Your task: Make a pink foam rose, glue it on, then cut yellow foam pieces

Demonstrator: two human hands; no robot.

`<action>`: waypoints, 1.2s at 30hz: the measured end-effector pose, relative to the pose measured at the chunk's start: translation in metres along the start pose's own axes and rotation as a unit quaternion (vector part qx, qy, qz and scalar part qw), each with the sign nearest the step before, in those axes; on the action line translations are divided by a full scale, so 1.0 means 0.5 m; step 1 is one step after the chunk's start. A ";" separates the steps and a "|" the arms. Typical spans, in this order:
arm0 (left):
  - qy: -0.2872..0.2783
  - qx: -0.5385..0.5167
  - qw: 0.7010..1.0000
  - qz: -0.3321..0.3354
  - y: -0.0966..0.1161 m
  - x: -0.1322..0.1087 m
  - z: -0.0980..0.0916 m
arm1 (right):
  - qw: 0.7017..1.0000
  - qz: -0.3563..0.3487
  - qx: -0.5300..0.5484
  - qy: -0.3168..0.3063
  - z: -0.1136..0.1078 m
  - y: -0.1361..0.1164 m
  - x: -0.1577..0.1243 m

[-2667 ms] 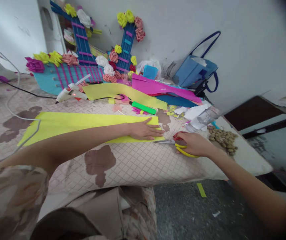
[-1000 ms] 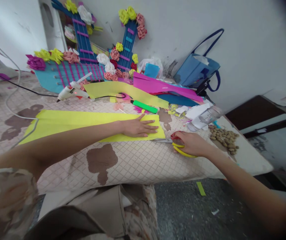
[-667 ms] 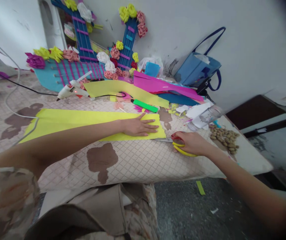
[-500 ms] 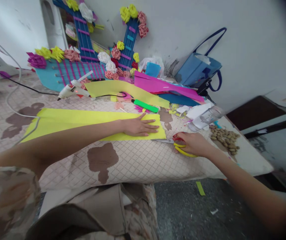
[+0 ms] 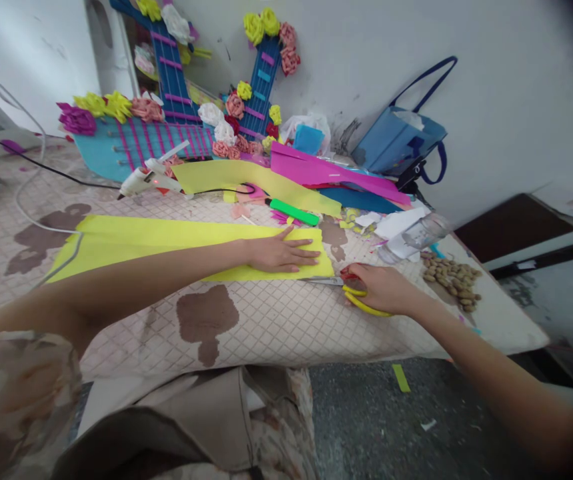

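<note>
Gripping scissors (image 5: pixel 369 307); bag (image 5: pixel 389 143), perhaps paper (image 5: pixel 409 120) inside

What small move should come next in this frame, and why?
Probably a short, careful squeeze of the scissors: the right hand grips their handles, the blades lie at the near edge of the yellow sheet by its right corner, and the left hand is spread flat on it. How far the blades are open is hard to tell.

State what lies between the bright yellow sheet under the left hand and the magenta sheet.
In the head view, nearest the bright yellow sheet lie a green pen-like item and purple scraps; behind them, the pale yellow strip runs along the magenta sheet.
</note>
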State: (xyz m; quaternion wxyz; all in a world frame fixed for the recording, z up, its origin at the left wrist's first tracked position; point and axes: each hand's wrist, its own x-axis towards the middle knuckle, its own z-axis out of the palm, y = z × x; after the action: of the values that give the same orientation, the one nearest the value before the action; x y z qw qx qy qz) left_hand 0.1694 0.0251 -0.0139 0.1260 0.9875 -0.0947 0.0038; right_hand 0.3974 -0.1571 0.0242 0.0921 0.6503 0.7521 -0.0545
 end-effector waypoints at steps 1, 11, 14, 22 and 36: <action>-0.001 -0.004 1.000 -0.001 0.000 0.000 0.000 | 1.000 -0.002 0.005 0.000 0.000 -0.002 0.002; 0.007 -0.012 1.000 -0.004 -0.004 0.000 0.004 | 1.000 -0.005 -0.031 -0.003 0.004 -0.005 0.001; 0.018 -0.007 1.000 0.003 -0.007 0.000 0.008 | 0.999 -0.006 -0.049 -0.004 0.006 0.001 0.000; 0.044 -0.032 0.998 0.018 -0.010 -0.001 0.012 | 1.000 -0.005 -0.024 -0.010 -0.004 -0.005 -0.002; 0.052 -0.055 0.997 0.020 -0.008 -0.002 0.009 | 1.000 0.002 -0.018 -0.010 -0.012 -0.018 0.005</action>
State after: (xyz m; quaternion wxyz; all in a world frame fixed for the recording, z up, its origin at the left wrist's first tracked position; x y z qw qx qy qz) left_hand 0.1691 0.0282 -0.0194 0.1847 0.9754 -0.1080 0.0528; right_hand 0.3877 -0.1550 0.0291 0.1110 0.6492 0.7510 -0.0474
